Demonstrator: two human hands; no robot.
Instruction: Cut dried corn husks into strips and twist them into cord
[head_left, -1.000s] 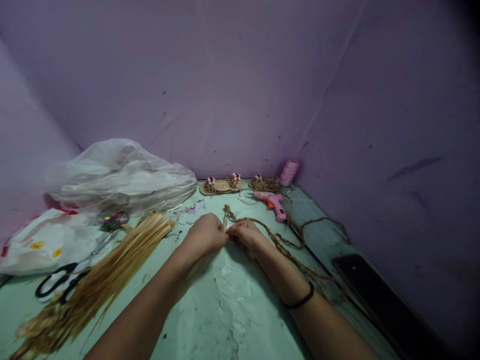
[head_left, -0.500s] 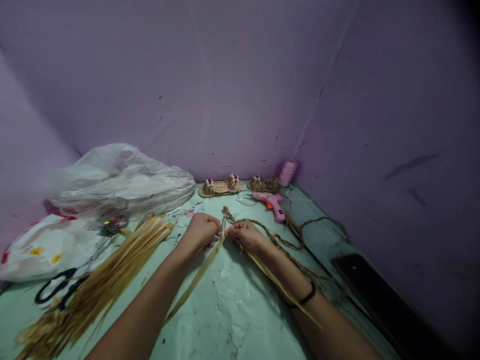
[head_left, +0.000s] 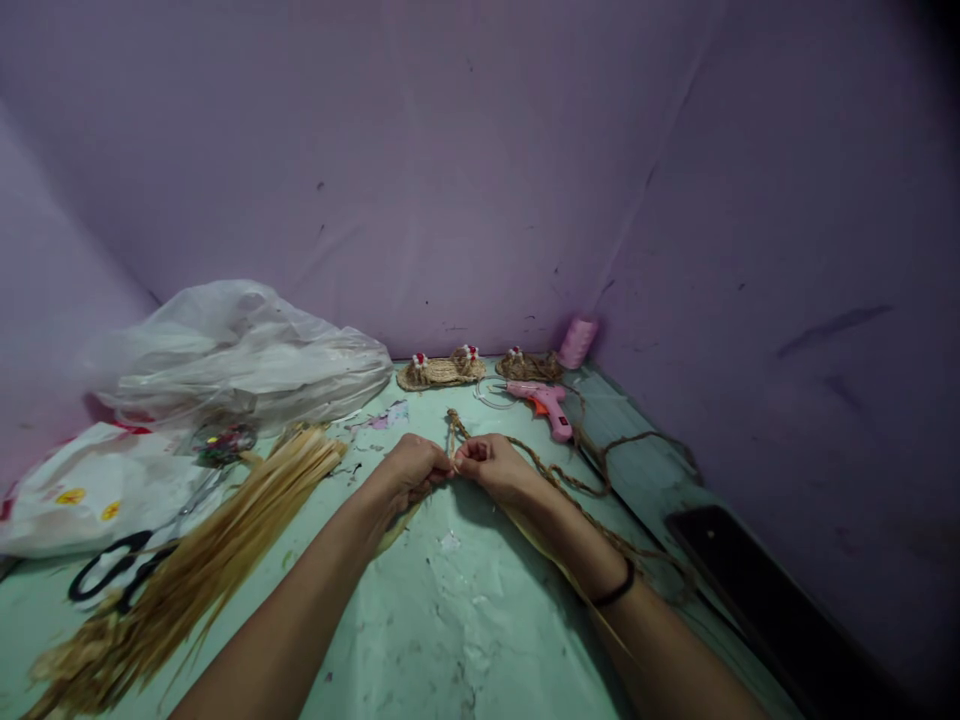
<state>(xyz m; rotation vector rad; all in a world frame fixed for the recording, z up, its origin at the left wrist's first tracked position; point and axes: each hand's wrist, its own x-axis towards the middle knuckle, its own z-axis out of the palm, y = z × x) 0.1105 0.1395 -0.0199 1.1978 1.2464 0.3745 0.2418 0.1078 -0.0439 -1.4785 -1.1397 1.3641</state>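
Fingertips of my left hand [head_left: 417,468] and my right hand [head_left: 491,465] meet, pinched on dried fibre strands just below a knotted end [head_left: 452,418] on the pale green table [head_left: 450,620]. One loose strand runs back under my left wrist, and another pale strand [head_left: 559,565] trails along my right forearm. A long twisted fibre cord [head_left: 551,470] lies on the table to the right of my hands. Left of my left arm rests a bundle of dried straw-coloured fibre [head_left: 217,540]. The exact crossing of the strands is hidden by my fingers.
Scissors [head_left: 112,575] lie by the fibre bundle, near plastic bags [head_left: 247,360]. Toward the wall are two small woven slippers [head_left: 442,374] with red-and-white decorations, a pink glue gun [head_left: 551,400] and a pink thread spool [head_left: 577,342]. A dark flat object [head_left: 750,580] is at right.
My left hand has moved right and slightly down, so both hands now meet at the strands. The strand that hung below my left hand is now mostly hidden behind its wrist.
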